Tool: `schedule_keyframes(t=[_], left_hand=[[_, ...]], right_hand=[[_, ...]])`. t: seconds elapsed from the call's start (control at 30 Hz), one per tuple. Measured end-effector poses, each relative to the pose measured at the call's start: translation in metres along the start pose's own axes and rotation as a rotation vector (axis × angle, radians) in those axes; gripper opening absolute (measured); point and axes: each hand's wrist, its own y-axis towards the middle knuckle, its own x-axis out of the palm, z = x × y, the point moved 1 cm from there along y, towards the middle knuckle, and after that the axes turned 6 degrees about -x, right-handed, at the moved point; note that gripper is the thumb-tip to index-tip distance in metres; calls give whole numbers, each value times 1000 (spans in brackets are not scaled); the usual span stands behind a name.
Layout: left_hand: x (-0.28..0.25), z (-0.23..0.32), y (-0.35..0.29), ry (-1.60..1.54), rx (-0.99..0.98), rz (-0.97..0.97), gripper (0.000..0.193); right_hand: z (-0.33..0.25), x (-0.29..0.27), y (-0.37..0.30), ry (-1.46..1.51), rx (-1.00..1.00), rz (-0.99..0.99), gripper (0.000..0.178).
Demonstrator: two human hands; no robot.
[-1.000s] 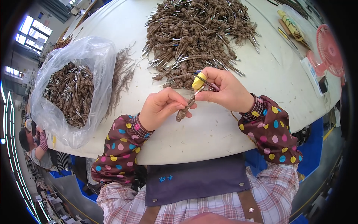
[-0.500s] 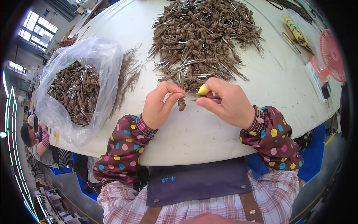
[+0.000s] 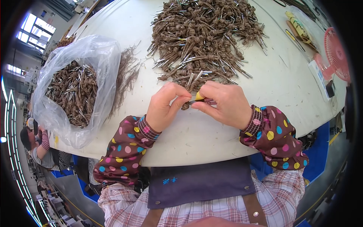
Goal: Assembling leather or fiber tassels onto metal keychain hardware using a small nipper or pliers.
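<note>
My left hand (image 3: pixel 166 104) is closed in a pinch on a brown knotted cord (image 3: pixel 185 106), whose coiled knot hangs just under the fingertips. My right hand (image 3: pixel 227 104) is wrapped round small thread snips (image 3: pixel 210 101) with a dark handle, their metal tip touching or close beside the cord. Something yellow (image 3: pixel 199 96) shows at the right fingertips; whether it is a finger cover or part of the snips I cannot tell. Just beyond both hands lies a large pile of similar brown knotted cords (image 3: pixel 204 41) with silvery metal tips.
A clear plastic bag (image 3: pixel 107 68) filled with the same cords stands at left on the white table (image 3: pixel 196 147). Loose brown threads (image 3: pixel 126 75) lie beside it. On the right are a pink fan (image 3: pixel 336 55) and a yellow-handled tool (image 3: pixel 291 36). A co-worker (image 3: pixel 38 142) sits at far left.
My right hand has moved left, bringing the snips up to the cord at my left fingertips. The left hand has shifted slightly right, and the knot now shows less.
</note>
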Motion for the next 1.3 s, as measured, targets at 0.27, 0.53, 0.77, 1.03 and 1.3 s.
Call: schedule_keyframes(t=[0.27, 0.53, 0.77, 1.03, 1.3], left_hand=[[4, 6, -3, 11, -46, 10, 7], [3, -2, -6, -179, -272, -55, 4], [4, 0, -7, -552, -373, -152, 7], [-65, -30, 7, 606, -182, 277, 22], [-40, -3, 9, 573, -68, 109, 28]], right_hand=[[-2, 1, -1, -15, -28, 21, 21], [3, -13, 5, 203, 80, 62, 25], [12, -9, 7, 165, -21, 48, 28], [30, -10, 3, 613, 432, -6, 17], [26, -14, 5, 855, 507, -51, 22]])
